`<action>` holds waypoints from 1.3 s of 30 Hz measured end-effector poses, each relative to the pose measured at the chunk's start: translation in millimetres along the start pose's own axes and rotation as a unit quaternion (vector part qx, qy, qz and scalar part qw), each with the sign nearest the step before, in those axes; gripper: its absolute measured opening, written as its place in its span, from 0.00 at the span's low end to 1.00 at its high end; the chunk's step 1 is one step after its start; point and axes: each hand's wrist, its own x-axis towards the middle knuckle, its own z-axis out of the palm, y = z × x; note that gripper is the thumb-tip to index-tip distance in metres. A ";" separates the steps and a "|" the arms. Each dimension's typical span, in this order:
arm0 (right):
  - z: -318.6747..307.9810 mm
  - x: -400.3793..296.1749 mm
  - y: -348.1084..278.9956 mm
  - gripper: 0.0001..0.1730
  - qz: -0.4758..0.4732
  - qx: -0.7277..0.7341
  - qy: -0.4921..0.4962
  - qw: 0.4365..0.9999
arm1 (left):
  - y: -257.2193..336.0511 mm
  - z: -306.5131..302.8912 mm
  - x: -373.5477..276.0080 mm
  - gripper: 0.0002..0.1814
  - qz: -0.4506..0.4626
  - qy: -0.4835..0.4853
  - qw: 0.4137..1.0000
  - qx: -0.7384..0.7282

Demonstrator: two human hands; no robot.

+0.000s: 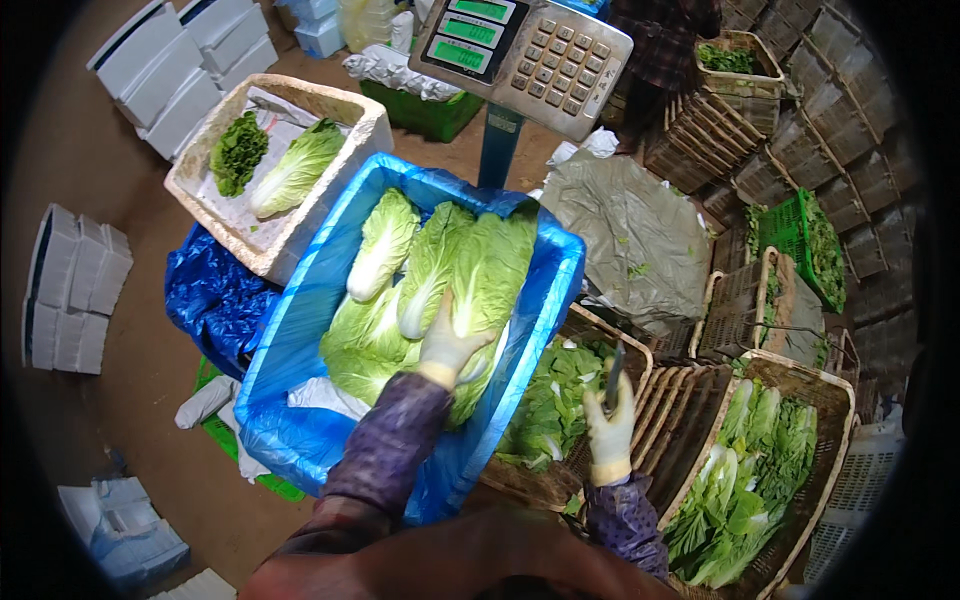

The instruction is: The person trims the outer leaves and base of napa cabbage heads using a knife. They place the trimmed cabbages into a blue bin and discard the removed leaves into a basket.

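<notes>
My left hand (450, 346), in a whitish glove, grips the pale stem end of a large napa cabbage (491, 262), thumb on one side and fingers on the other. Beneath and beside it lie several more heads, among them a smaller napa cabbage (382, 244) at the far left. They rest in a crate lined with blue plastic film (289, 341). My right hand (611, 429), also gloved, is outside the crate on the right, closed around a knife (616, 375) with its dark blade pointing up. Below that hand is a brown crate of loose green leaves (551, 401).
A scale display with keypad (525, 52) stands on a post beyond the blue crate. At upper left is a foam box (281, 259) holding greens. Another vegetable crate (840, 442) sits at right. Stacked crates (832, 142) line the right side; a person (660, 56) stands behind.
</notes>
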 end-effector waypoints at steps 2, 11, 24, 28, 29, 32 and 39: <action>-5.5 -24.1 12.1 0.29 0.080 0.007 0.013 0.997 | 6.9 15.0 23.6 0.62 -0.032 0.004 0.988 0.150; -12.9 -76.8 54.7 0.27 0.134 0.015 -0.007 0.991 | -9.3 -55.5 13.6 0.37 0.322 0.062 0.874 0.358; -18.0 -99.4 67.0 0.24 0.152 0.071 -0.039 0.985 | -109.9 -82.1 -70.3 0.27 0.348 -0.247 0.790 0.441; -18.1 -106.3 87.4 0.24 0.126 0.053 -0.033 0.990 | -140.3 -25.4 -67.2 0.22 0.286 -0.165 0.750 0.573; -16.3 -109.7 103.2 0.24 0.072 -0.007 -0.039 0.997 | -151.5 -12.3 -62.5 0.19 0.267 -0.153 0.731 0.608; -17.6 -119.1 89.3 0.24 0.061 -0.002 -0.077 0.995 | -135.0 2.0 -48.7 0.15 0.197 -0.236 0.679 0.667; -29.5 -127.0 84.3 0.24 0.112 0.039 -0.058 0.991 | -161.6 -19.4 -48.3 0.22 0.280 -0.177 0.716 0.614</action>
